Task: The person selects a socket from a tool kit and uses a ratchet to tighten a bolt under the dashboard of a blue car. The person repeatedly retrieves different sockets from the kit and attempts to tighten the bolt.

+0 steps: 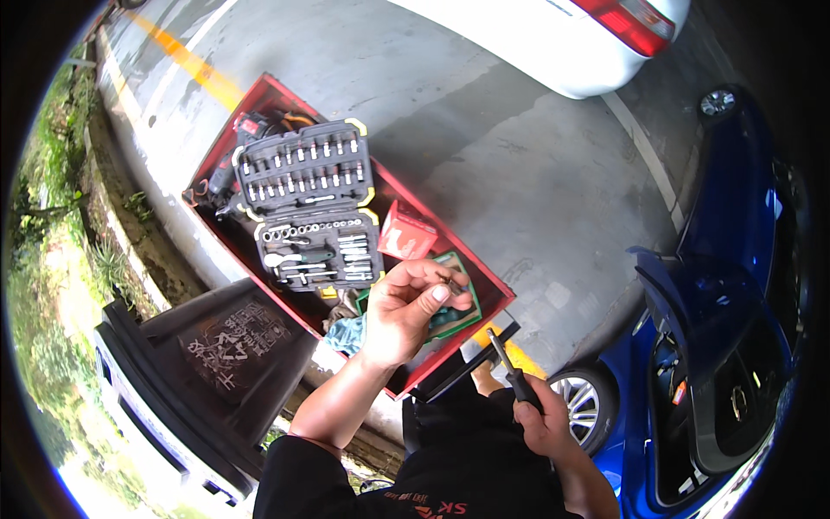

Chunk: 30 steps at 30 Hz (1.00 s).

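Note:
My left hand (415, 307) is raised over the red tool cart (488, 281), its fingers pinched on a small dark piece (448, 285), too small to name exactly. My right hand (536, 415), lower right beside the cart, grips a driver tool (504, 355) with a black handle and metal shaft pointing up. In the cart, above my left hand, lies an open socket set case (307, 208) with rows of sockets and bits. A red box (405, 229), a green tray (471, 316) partly behind my left hand and a light blue cloth (343, 335) are beside it.
A black bin or lid (156, 346) stands left of the cart. Power tools (251, 130) fill its far left corner. A blue car (726, 208) with an open rear is at right, a white car (553, 43) beyond. A planted curb (104, 182) runs along the left.

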Available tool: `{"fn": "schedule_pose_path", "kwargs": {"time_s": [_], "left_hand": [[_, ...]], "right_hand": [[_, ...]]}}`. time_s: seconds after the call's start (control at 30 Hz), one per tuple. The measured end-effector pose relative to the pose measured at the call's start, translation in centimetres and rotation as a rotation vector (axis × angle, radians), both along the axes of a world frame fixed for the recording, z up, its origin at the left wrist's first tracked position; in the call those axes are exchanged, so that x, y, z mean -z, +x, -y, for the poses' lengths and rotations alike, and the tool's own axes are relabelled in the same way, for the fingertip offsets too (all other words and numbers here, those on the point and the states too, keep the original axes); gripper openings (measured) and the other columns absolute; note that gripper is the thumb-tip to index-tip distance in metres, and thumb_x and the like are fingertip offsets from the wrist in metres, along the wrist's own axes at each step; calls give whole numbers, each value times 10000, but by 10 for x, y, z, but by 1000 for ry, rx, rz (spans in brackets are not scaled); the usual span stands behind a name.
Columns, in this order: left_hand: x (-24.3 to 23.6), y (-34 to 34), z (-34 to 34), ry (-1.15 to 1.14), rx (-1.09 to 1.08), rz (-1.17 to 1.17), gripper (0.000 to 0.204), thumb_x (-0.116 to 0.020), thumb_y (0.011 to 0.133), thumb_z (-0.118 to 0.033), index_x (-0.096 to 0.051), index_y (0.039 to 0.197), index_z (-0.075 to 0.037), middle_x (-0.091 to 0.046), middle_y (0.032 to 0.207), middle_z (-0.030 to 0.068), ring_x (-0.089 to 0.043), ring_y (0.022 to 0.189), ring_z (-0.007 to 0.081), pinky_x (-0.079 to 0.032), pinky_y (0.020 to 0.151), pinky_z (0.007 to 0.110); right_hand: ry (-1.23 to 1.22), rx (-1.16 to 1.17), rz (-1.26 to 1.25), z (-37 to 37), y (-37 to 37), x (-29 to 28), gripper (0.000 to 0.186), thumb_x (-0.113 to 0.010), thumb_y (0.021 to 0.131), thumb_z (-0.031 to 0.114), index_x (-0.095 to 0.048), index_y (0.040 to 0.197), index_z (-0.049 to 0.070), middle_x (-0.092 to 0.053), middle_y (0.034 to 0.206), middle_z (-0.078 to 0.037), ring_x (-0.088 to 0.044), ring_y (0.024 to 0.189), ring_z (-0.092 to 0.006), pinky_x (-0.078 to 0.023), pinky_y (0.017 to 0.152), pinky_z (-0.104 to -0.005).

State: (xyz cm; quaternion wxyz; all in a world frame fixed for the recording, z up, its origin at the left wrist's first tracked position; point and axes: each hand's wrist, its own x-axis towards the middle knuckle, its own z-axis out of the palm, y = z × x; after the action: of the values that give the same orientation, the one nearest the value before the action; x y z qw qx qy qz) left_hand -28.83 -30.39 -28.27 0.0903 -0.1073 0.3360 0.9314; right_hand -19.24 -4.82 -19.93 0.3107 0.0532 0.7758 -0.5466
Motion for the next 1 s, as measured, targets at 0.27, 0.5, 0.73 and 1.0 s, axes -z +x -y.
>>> {"fn": "schedule_pose_path", "kwargs": {"time_s": [0.27,0.5,0.73,1.0], "left_hand": [[-1,-3,-1,-306,-41,3,106,-631,936,-11,-616,1039,8,-683,1014,131,-667,871,191,-550,823,331],[63,-30,99,-870,-340,325,92,-702,896,-38,-664,952,24,-676,832,37,-618,727,99,-514,688,234],[102,-58,157,-1082,-437,277,78,-724,873,-33,-668,914,2,-627,780,-30,-547,686,53,-458,641,207],[98,-120,283,-1721,-465,244,208,-760,775,-157,-760,923,-11,-706,933,149,-650,908,231,-487,873,332]], "right_hand": [[14,62,-143,-17,19,6,422,-531,937,153,-523,1289,-78,-549,707,-15,-508,607,-71,-414,569,-227],[37,206,62,-25,33,9,417,-562,936,190,-555,1271,-58,-580,739,-12,-533,615,-75,-442,568,-234],[41,179,114,-21,28,20,437,-572,933,203,-545,1281,-60,-567,760,-3,-517,616,-67,-429,570,-224],[44,214,161,-13,23,23,431,-530,936,205,-527,1268,-69,-521,711,0,-483,597,-67,-392,551,-220]]}}
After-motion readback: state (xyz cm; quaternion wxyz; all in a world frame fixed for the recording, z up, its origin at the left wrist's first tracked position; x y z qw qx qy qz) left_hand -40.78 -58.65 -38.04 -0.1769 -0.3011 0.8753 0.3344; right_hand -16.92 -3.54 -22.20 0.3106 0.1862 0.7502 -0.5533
